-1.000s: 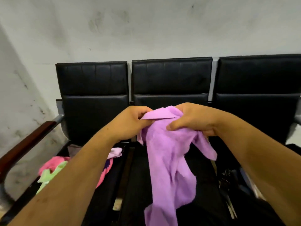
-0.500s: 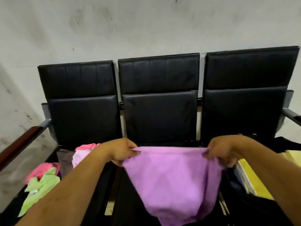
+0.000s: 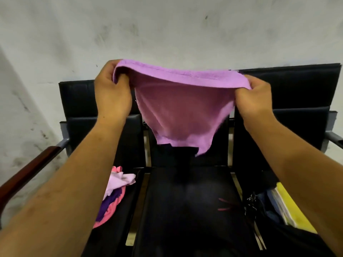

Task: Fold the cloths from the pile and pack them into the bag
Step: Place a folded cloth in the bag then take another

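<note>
Left hand (image 3: 113, 91) and right hand (image 3: 254, 101) each pinch 1 top corner of the purple cloth (image 3: 178, 112), spread, not yet folded. Pile (image 3: 115, 197) holds more; bag (image 3: 267, 206) contents unclear.

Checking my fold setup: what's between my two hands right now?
The purple cloth, its top edge stretched from left hand to right hand; the head view shows it.

The lilac-purple cloth (image 3: 178, 108) you are holding up is soft and matt, with a fuzzy nap and a stitched hem along its top edge. The black padded seats (image 3: 185, 210) look like smooth leatherette with a faint sheen. The reddish-brown armrest (image 3: 27, 175) is glossy polished wood on a dull grey metal bracket (image 3: 63, 144). The pale grey wall (image 3: 167, 25) is matt, rough and scuffed. The pink and lilac cloths (image 3: 120, 180) look soft and matt.
</note>
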Demonstrator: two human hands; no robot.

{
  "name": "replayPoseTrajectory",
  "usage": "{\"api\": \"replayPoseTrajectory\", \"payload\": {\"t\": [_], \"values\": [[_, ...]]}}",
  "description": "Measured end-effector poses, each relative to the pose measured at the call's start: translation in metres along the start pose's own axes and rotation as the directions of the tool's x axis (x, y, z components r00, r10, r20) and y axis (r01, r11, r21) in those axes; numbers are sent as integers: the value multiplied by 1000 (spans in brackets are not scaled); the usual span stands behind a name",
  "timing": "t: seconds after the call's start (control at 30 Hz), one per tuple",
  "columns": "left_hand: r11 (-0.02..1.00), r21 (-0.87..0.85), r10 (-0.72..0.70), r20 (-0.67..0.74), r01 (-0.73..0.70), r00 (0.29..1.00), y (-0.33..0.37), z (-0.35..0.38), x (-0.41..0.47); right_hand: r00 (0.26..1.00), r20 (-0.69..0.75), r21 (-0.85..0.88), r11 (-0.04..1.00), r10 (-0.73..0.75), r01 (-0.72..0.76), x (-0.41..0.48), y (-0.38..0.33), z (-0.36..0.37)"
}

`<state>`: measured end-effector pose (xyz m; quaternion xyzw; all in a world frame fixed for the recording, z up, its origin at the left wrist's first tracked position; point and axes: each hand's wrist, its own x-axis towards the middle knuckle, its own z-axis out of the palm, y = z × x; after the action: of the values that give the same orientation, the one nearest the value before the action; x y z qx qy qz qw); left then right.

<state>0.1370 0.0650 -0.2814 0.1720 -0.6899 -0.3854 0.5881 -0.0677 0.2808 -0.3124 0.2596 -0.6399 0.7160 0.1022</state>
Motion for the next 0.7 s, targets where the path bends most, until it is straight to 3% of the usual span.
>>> {"api": "replayPoseTrajectory", "payload": {"t": [0.23, 0.37, 0.57, 0.7], "values": [[994, 106, -12, 152, -5, 988, -1, -46, -63, 980, 156, -103, 989, 123, -108, -77, 14, -34], [974, 202, -161, 294, 103, 942, -33, -79, -143, 883, 347, -218, 943, 316, -252, -159, 62, -70], [850, 372, -515, 448, 372, 731, -105, -102, -247, 719, 357, -422, 790, 597, -446, -259, 137, -106], [780, 515, -613, 511, 355, 602, -149, -112, -283, 645, 324, -463, 710, 693, -530, -282, 165, -112]]}}
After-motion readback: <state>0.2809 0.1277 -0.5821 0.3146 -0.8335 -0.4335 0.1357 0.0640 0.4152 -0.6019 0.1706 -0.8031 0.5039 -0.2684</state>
